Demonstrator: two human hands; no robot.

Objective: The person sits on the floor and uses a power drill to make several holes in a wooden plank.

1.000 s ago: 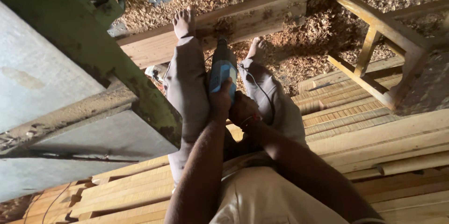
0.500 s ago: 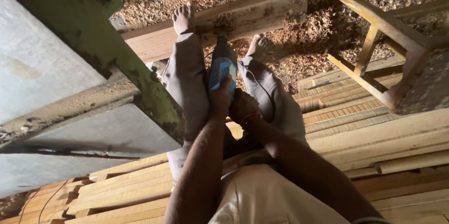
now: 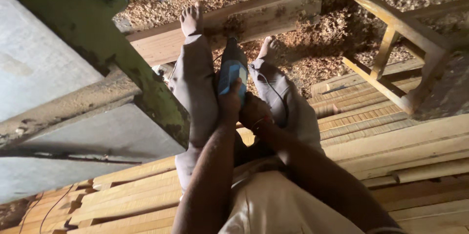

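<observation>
Since the earlier frame almost nothing has moved: the blue power tool (image 3: 231, 75) sits as before between the person's knees, nose down toward the timber (image 3: 234, 21) lying across the bare feet. The left hand (image 3: 229, 102) is wrapped closed around its rear, and the right hand (image 3: 254, 114) is curled against it just below, though I cannot tell how firmly it grips. The bit could skid off the timber toward the toes, as nothing clamps the board and loose shavings (image 3: 303, 53) lie around it; the tool looks dusty, its nose dark, beside a green machine (image 3: 97, 38).
</observation>
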